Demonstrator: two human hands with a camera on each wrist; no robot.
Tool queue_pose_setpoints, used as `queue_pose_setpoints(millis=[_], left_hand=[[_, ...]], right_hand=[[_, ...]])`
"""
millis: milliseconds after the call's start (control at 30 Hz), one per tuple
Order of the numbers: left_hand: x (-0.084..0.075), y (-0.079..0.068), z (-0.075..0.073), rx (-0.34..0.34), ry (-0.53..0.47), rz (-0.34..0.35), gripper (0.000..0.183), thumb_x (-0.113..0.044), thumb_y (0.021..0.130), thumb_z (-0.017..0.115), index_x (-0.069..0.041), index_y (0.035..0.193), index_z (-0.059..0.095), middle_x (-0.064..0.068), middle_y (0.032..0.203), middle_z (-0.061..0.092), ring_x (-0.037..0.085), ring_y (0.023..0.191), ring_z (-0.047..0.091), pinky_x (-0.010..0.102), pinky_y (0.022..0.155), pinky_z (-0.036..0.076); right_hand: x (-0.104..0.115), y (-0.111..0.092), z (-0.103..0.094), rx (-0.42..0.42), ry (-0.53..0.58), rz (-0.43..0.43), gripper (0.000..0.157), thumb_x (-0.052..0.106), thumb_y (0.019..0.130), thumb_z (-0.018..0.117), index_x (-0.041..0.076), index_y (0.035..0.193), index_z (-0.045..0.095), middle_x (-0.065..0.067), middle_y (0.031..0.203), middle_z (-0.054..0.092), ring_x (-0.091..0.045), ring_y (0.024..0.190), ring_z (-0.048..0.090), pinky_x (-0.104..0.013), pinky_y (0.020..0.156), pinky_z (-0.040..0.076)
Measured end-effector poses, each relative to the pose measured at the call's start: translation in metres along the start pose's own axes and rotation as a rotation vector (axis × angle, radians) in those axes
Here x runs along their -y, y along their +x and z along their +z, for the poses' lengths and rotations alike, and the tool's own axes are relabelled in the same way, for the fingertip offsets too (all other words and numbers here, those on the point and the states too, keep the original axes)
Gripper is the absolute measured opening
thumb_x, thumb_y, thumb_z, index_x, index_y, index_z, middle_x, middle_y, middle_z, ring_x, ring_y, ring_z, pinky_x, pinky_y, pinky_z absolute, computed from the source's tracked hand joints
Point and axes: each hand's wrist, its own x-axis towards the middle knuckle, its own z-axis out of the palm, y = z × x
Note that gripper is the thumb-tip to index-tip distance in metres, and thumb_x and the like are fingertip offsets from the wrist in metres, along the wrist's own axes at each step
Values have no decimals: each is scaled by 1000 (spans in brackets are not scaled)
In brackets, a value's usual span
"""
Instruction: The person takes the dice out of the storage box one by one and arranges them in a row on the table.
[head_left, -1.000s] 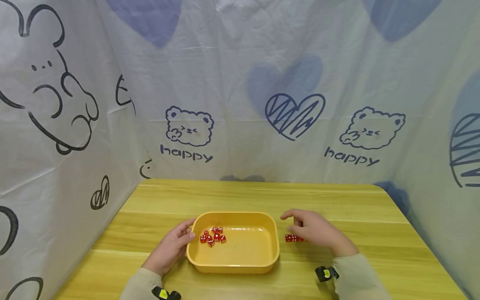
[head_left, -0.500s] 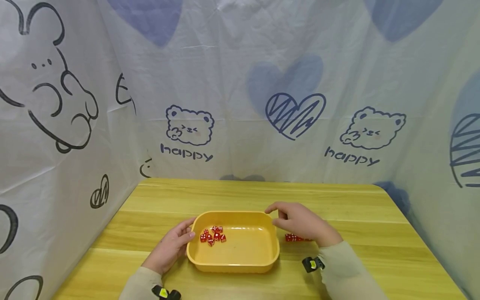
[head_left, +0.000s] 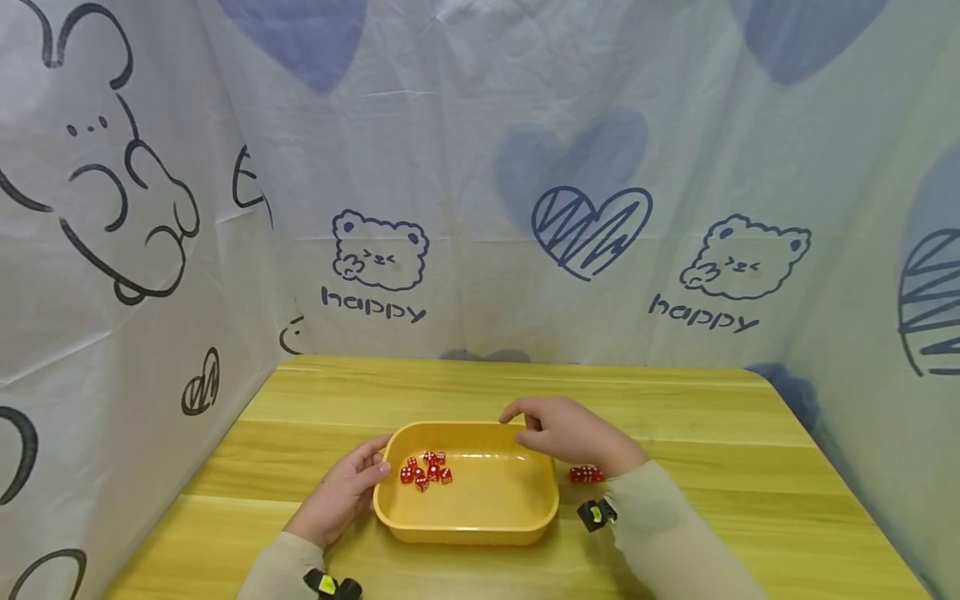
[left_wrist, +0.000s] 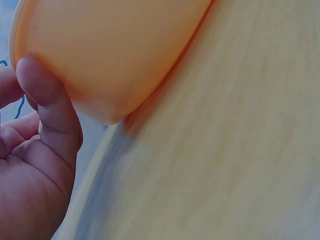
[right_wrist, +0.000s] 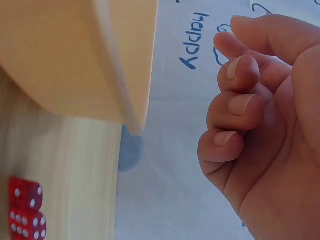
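My left hand [head_left: 345,487] grips the left end of a yellow plastic tray [head_left: 465,533], its thumb on the near side of that end. In the left wrist view the thumb [left_wrist: 47,95] lies against the tray wall. Several red dice [head_left: 422,473] with white pips lie loose at the left inside the tray. My right hand [head_left: 570,429] is above the tray's far right corner, index finger and thumb apart. Its other fingers [right_wrist: 235,107] are loosely curled in the right wrist view, and nothing shows in them. A row of red dice [head_left: 587,474] lies right of the tray, partly behind the right wrist.
The wood-grain table [head_left: 300,392] bears the tray and dice. A white printed cloth [head_left: 480,275] hangs behind it and at both sides. Each sleeve carries a small black wrist camera [head_left: 596,514].
My right hand has moved left from above the row of dice to the tray's far right rim, uncovering the row. The left hand, tray and dice inside keep their places.
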Motion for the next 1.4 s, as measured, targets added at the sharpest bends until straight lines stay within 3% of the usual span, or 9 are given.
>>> queue_pose_setpoints(millis=[633,1000,1400], left_hand=[[-2,0,0,5,-4,-3,59,-12,106,52,-2,158,27,23,117,46,29,97,59,31,71,57],[-1,0,-1,5,4,6,58,-12,106,52,-2,158,28,23,117,46,29,93,60,31,69,58],[1,1,0,0,0,5,58,-11,106,52,-1,158,27,25,117,47,27,92,61,29,68,57]], right_hand=[[23,46,10,135,-74,-49,28,27,98,65,24,126,69,7,83,59,-13,74,55,-31,68,50],[25,71,34,212,-69,-74,32,24,95,67,19,126,70,5,75,56,-10,67,50,-27,64,44],[19,85,66,290,-62,-72,24,23,94,68,25,118,73,8,85,60,-9,75,52,-27,69,47]])
